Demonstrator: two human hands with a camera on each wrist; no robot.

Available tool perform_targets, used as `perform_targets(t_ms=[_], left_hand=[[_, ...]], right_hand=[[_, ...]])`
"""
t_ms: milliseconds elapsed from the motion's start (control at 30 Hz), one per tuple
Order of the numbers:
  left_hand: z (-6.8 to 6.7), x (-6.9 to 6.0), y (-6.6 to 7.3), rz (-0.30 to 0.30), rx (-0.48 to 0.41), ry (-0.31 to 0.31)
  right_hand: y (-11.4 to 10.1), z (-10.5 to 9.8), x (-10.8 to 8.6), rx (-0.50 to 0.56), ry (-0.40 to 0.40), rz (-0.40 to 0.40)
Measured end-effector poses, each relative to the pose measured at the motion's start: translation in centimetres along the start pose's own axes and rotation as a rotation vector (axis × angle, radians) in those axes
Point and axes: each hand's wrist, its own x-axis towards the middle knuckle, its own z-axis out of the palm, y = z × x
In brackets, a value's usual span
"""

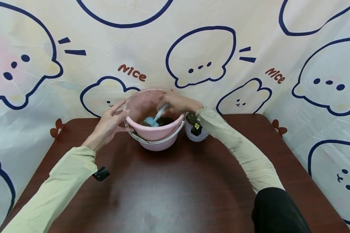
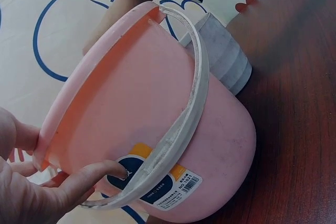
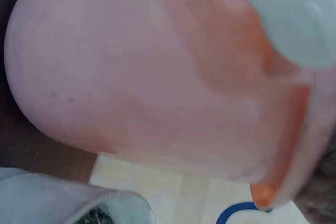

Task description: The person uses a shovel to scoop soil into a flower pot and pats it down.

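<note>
A pink bucket (image 1: pixel 154 133) stands tilted at the back of the table, its mouth facing me. My left hand (image 1: pixel 109 125) grips the left side of its rim; in the left wrist view the thumb presses the outer wall near a label (image 2: pixel 181 187). A pale handle (image 2: pixel 198 87) hangs across the bucket's front. Reaching in over the right rim, my right hand (image 1: pixel 176 103) holds a light blue hand trowel (image 1: pixel 160 112) by its handle. The trowel's blade lies against dark soil (image 1: pixel 165 121) inside. How the right fingers wrap the handle is partly hidden.
A whitish pot (image 1: pixel 194 134) holding dark, grainy material stands just right of the bucket, under my right forearm. The brown table (image 1: pixel 163 194) extends toward me. A printed cloth (image 1: pixel 201 58) hangs close behind the table.
</note>
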Motion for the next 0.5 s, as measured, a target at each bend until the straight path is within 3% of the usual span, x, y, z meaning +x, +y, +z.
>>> perform_targets(t_ms=[167, 300, 500], left_hand=[[0.0, 0.0, 0.1, 0.007, -0.013, -0.006], [0.0, -0.1, 0.2, 0.015, -0.017, -0.003], [0.0, 0.0, 0.1, 0.014, -0.005, 0.001]], right_hand=[[0.7, -0.7, -1.0, 0.049, 0.114, 0.044], [1.4, -1.1, -2.2, 0.023, 0.194, 0.068], [2.2, -1.4, -4.0, 0.047, 0.273, 0.086]])
